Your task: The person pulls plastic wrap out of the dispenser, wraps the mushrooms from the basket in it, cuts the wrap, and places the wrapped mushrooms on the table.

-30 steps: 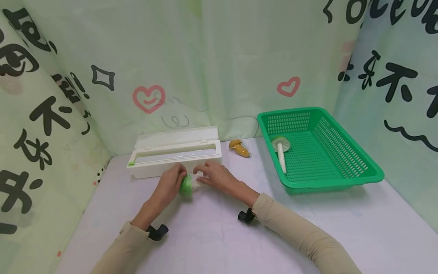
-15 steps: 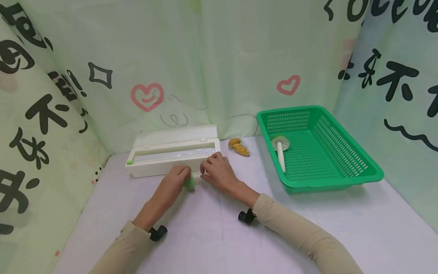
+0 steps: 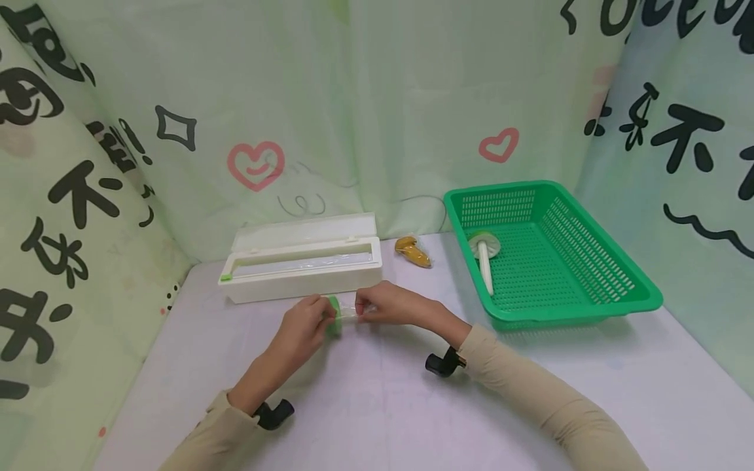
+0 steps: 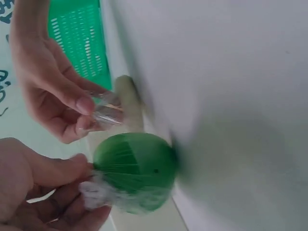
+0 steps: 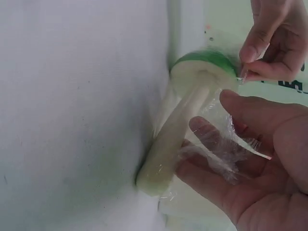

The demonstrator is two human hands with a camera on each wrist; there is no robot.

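A mushroom point(image 5: 168, 144) with a green cap and a pale stem lies on the cloth, with clear cling film around it. At the cap's edge, my left hand point(image 3: 303, 327) pinches a gathered bunch of the film; the left wrist view shows the green cap point(image 4: 137, 163) with film stretched over it. My right hand point(image 3: 391, 303) holds loose cling film point(image 5: 216, 139) beside the stem, thumb and fingers curled about it. In the head view the stem is mostly hidden behind the film and the right fingers.
Behind the hands stands a white cling film box point(image 3: 300, 288), its lid raised. A brownish-yellow wrapped object point(image 3: 413, 252) lies to its right. The green basket point(image 3: 589, 320) at the right holds another green-capped mushroom point(image 3: 484, 261). Printed curtains hang around the table.
My right hand first moved up toward the box's front, then came back down and pulled film rightward along the stem. My left hand shifted slightly right with the cap, which has turned edge-on.
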